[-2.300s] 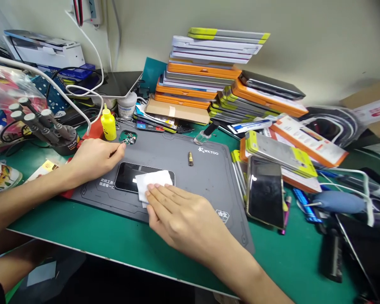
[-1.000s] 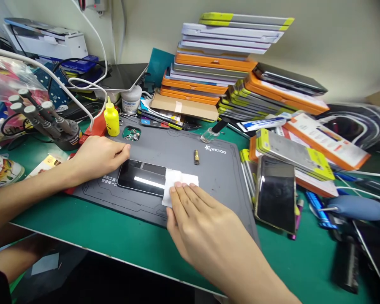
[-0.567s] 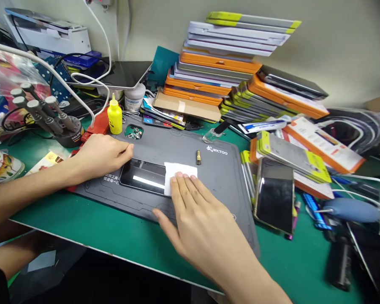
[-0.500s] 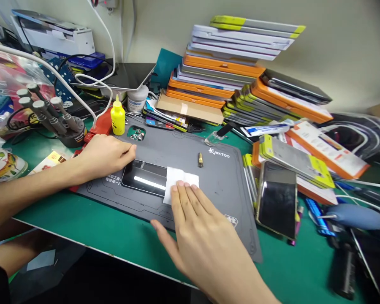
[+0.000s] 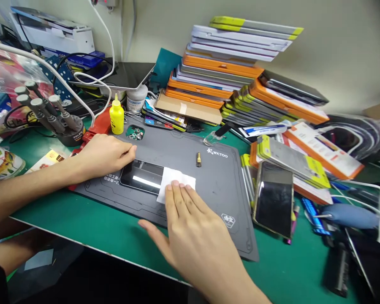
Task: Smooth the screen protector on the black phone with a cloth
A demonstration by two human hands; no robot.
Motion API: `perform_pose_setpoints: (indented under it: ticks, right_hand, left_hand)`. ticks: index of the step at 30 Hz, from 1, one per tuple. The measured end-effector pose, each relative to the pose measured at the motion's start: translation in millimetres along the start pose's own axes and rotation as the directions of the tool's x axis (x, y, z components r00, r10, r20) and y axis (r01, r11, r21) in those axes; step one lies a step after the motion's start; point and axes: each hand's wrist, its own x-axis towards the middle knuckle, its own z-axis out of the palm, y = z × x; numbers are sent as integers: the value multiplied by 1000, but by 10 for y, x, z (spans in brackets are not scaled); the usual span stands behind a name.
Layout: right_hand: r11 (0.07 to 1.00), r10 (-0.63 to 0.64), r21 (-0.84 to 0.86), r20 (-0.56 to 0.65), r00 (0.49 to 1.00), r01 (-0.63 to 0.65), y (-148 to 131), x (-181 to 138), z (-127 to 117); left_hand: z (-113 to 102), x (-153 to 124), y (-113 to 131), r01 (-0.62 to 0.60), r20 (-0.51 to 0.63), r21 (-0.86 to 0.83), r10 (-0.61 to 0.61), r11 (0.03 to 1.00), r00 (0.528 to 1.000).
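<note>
A black phone (image 5: pixel 147 177) lies screen up on a grey work mat (image 5: pixel 205 202), a bright strip of light reflected in its glass. My right hand (image 5: pixel 193 228) is stretched flat, its fingertips pressing a white wipe (image 5: pixel 174 176) over the phone's right end; the thumb stands apart. At the phone's left end rests my left hand (image 5: pixel 110 153), fingers curled and thumb folded against them. Whether anything is inside that hand is hidden. A small brass-coloured piece (image 5: pixel 198 159) stands on the mat beyond the wipe.
Behind the mat stand a yellow bottle (image 5: pixel 116 117), a white tub (image 5: pixel 137 99) and stacked flat boxes (image 5: pixel 215 76). Screwdrivers in a holder (image 5: pixel 70 134) are at the left. Another phone (image 5: pixel 274 200) and a blue air blower (image 5: pixel 348 215) lie at the right.
My right hand has moved slightly left with the wipe, covering a bit more of the phone. My left hand stays at the phone's left end. The view has shifted a little.
</note>
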Motion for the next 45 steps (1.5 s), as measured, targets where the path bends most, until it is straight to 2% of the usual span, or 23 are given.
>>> perform_pose_setpoints:
  ticks: [5, 11, 16, 19, 22, 24, 26, 28, 30, 31, 35, 41, 45]
  right_hand:
    - [998, 22, 63, 1, 1000, -22, 67, 90, 54]
    - [999, -15, 45, -4, 1000, 15, -65, 41, 10]
    - [995, 44, 91, 49, 998, -48, -9, 154, 109]
    - [997, 26, 77, 1, 1000, -26, -59, 129, 65]
    - [996, -14, 85, -53, 999, 19, -123, 85, 21]
    - [992, -28, 123, -44, 999, 33, -111, 104, 40]
    - [984, -27, 174, -13, 1000, 29, -68, 153, 79]
    - [981, -19, 191, -2, 1000, 19, -32, 190, 101]
    - [985, -20, 169, -35, 999, 26, -27, 193, 92]
    - [986, -30, 160, -61, 998, 40, -32, 185, 82]
    - [977, -51, 202, -98, 994, 70, -21, 182, 111]
    - [982, -31, 181, -104, 994, 49, 3, 233, 209]
    - [967, -70, 238, -102, 992, 93, -49, 231, 180]
  left_hand:
    - [4, -18, -27, -15, -21, -21, 14, 1000, 1000]
    - [11, -23, -48, -28, -32, -24, 28, 999, 999]
    - [3, -25, -53, -32, -11, -17, 32, 999, 999]
    - [6, -22, -43, -11, -22, -31, 11, 999, 1000]
    - [-8, -22, -23, 9, -30, -97, -12, 995, 999]
    - [-32, -15, -27, 23, -30, -221, -30, 975, 999]
    - [-64, 10, -54, 77, -2, -482, -90, 873, 996]
    - [-90, 55, -97, 151, 73, -745, -145, 650, 987]
    - [-101, 104, -136, 196, 132, -856, -165, 478, 977]
    - [-99, 122, -147, 201, 141, -866, -163, 458, 977]
    - [-66, 110, -133, 194, 129, -835, -160, 514, 979]
    - [-74, 2, -71, 128, 83, -734, -100, 666, 992]
    - [-70, 9, -89, 104, 75, -754, -73, 648, 995]
